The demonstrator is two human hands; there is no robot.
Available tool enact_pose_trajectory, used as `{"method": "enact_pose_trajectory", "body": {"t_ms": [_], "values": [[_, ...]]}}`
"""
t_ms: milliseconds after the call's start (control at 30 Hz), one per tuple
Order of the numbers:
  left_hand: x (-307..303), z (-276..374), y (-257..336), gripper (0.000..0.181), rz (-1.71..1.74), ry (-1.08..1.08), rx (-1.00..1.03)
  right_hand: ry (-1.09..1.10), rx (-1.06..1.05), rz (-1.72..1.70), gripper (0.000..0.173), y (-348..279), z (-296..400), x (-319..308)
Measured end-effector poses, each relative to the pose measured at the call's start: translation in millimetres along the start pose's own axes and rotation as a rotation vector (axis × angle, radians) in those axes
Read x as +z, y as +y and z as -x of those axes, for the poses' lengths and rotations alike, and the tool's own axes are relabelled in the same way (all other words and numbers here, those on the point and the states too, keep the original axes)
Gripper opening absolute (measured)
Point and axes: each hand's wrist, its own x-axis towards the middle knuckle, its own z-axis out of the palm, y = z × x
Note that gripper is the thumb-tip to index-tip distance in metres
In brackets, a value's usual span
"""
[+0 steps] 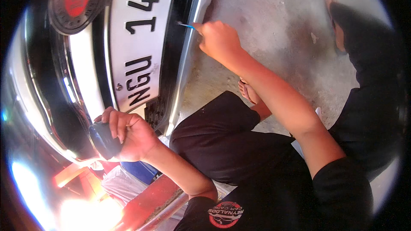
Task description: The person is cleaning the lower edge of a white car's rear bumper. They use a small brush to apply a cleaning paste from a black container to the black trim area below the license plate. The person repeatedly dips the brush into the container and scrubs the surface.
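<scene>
My right hand grips a thin blue-handled brush or swab. Its tip is at the black trim beside the licence plate, close to the bumper's bright edge; whether it touches cannot be told. In my left hand is a small, round, dark container, tilted, with my fingers around its side; its contents are hidden. That hand is next to the plate's lower end and the chrome strip of a glossy black car body.
A round emblem with a red centre is on the car. My bent knees in dark trousers are close to the bumper. Below my left forearm are a blue object, pale cloth or plastic and a red surface. Concrete floor lies beyond.
</scene>
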Motion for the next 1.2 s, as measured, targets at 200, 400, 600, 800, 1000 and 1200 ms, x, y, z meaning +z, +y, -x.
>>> {"method": "enact_pose_trajectory", "body": {"t_ms": [200, 400, 600, 800, 1000, 1200], "values": [[-3, -5, 2, 0.033, -0.071, -0.018, 0.054, 0.05, -0.041, 0.014, 0.056, -6, 6, 21], [17, -10, -10, 0.031, 0.073, -0.053, 0.036, 0.015, -0.081, 0.003, 0.056, -17, -12, 25], [14, -12, -4, 0.033, 0.067, -0.064, 0.083, -0.188, 0.05, 0.0, 0.046, -10, 29, -6], [4, -6, 7, 0.039, 0.052, -0.073, 0.093, -0.156, 0.002, -0.092, 0.046, -26, 46, 8], [2, -4, 16, 0.041, 0.075, -0.063, 0.113, -0.082, -0.07, -0.02, 0.05, -45, 29, 36], [2, 4, 16, 0.041, 0.049, -0.044, 0.102, -0.099, -0.059, 0.017, 0.051, -37, 49, 16]]}}
